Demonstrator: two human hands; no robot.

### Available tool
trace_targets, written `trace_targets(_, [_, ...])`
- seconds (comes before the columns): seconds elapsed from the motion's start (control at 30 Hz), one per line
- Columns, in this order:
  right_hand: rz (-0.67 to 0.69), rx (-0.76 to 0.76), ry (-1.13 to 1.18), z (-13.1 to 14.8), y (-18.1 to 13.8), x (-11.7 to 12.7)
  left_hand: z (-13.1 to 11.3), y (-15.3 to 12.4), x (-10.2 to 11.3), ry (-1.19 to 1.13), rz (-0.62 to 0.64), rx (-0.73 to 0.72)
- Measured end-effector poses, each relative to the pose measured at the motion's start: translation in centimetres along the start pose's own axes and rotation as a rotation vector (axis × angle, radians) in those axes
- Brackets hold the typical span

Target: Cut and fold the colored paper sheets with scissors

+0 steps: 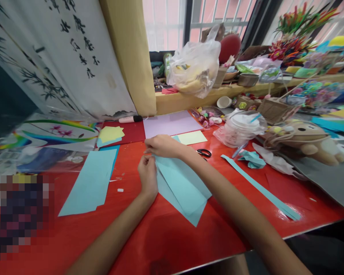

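A folded light-blue paper (182, 187) lies on the red table (166, 236) in front of me, its point toward the near edge. My left hand (148, 175) is closed, pinching the paper's top left corner. My right hand (163, 146) reaches across from the right and presses its curled fingers on the same top edge, just above the left hand. Both hands meet at that corner.
A light-blue sheet (91, 183) lies to the left, a long blue strip (260, 189) to the right. Black scissors (204, 153), yellow paper (192, 137), a lilac sheet (172, 124), a crumpled blue scrap (252, 159), plastic bags (196, 68) and a plush toy (301, 135) crowd the back.
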State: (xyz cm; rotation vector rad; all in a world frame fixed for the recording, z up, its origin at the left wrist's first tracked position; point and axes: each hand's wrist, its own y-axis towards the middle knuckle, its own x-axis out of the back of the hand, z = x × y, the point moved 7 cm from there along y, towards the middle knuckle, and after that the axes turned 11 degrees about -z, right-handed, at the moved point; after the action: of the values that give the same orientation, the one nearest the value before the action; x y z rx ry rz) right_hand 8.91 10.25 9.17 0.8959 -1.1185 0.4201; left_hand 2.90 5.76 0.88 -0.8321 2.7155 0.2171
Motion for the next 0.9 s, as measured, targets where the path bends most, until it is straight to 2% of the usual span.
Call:
trace_targets(0.2, [-0.097,0.01,-0.039,-1.1,-0.2,1.6,0.1,-0.5,-1.1,0.046,0.121,-0.001])
trace_targets(0.4, [-0.251,-0.042,-0.075,-3.2,-0.5,4.4,0.3,-1.9,-2.3,0.161,0.305,-0.001])
trace_targets(0.57, [-0.373,-0.041,-0.119,-3.8,-1.1,6.8,0.6,-2.8,-3.1,0.229,0.436,-0.01])
trace_targets(0.9, [-0.448,-0.085,-0.264,-4.1,-2.0,9.7,0.2,-3.9,-3.8,0.31,0.587,-0.054])
